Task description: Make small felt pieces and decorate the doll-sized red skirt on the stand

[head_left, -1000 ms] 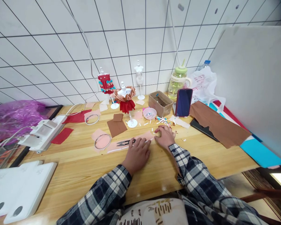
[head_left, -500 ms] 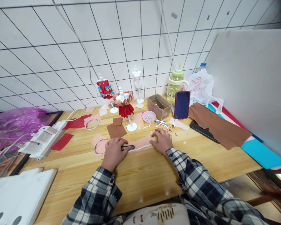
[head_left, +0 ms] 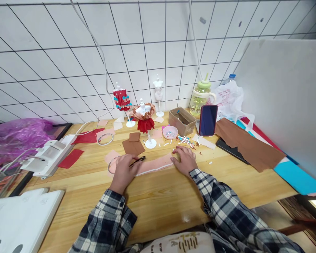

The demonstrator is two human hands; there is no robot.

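A long pink paper strip [head_left: 154, 165] lies across the wooden table [head_left: 163, 200] in front of me. My left hand [head_left: 122, 170] rests on its left end with fingers closed around small black snips [head_left: 138, 160], whose blades point right. My right hand [head_left: 184, 160] lies flat on the strip's right end, fingers spread and holding nothing. A clear tape ring [head_left: 111, 165] sits on pink paper just left of my left hand.
Behind the strip stand small mannequins: one in a red skirt [head_left: 145, 123], one in a red dress [head_left: 122, 99], one bare white [head_left: 158, 92]. Brown paper [head_left: 133, 146], a pink dish [head_left: 170, 132], a cardboard box [head_left: 184, 120], a phone [head_left: 208, 120] and a green bottle [head_left: 201, 96] lie further back. A white power strip [head_left: 48, 154] sits left.
My left hand moved left along the strip to the snips and closed on them. My right hand stayed on the strip's right end.
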